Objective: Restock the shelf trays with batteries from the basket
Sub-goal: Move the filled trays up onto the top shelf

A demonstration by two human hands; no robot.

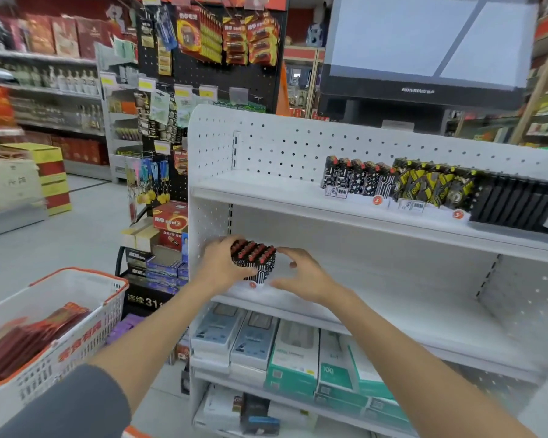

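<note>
- Our left hand (221,264) grips the battery block (255,260) at the left end of the middle shelf (393,311).
- Our right hand (306,277) hovers just right of it, fingers spread.
- The basket (114,298) sits near left.

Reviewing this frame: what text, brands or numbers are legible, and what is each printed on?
"连续 31": black display box near the floor.
"NBM": white tag on the top shelf.
"南孚": red carton.
Too blurred to read: monitor brand, basket lettering, yellow price tags.
Battery block: pattern only.
</note>
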